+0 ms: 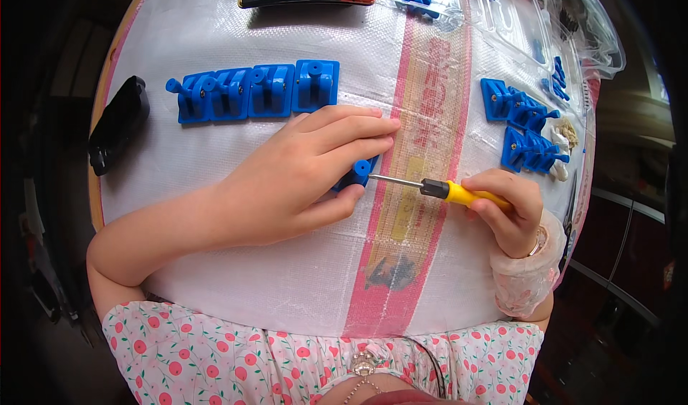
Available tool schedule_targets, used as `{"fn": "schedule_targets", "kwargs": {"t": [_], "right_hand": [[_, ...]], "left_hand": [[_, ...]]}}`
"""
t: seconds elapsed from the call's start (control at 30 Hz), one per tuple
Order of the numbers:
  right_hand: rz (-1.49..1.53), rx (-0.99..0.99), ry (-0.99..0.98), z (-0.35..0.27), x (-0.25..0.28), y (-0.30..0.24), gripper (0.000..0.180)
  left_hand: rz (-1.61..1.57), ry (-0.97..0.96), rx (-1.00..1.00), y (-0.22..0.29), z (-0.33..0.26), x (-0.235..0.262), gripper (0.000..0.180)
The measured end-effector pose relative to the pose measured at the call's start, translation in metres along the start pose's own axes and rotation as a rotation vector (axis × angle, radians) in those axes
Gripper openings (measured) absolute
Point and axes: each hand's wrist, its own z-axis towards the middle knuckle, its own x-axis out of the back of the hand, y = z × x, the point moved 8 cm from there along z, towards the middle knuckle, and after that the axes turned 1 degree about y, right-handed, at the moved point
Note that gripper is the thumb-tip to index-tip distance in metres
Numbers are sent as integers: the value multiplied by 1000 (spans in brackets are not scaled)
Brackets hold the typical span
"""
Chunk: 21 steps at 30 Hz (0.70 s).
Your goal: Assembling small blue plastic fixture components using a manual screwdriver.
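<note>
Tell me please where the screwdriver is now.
In the head view, the screwdriver is right of centre, in the right hand, pointing toward the left hand.

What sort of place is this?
Probably a little work area, maybe at home, but the dark surroundings make that hard to tell. I see a white woven sheet spread out, four blue plastic parts in a row and a yellow-handled screwdriver in the right hand.

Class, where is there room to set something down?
Free: between the row of four blue plastic brackets and the left forearm; between that row and the black-and-red plastic tray. Crowded: upper right, with clear plastic packaging.
</note>
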Motion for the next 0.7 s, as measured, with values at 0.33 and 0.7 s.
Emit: {"fn": "schedule_targets", "kwargs": {"t": [0.33,0.7], "right_hand": [[-139,188,38,5,-4,-12,32],[-82,207,90,5,-5,-14,33]], "left_hand": [[6,-2,-2,0,0,0,52],[-5,9,-4,0,0,0,52]]}}
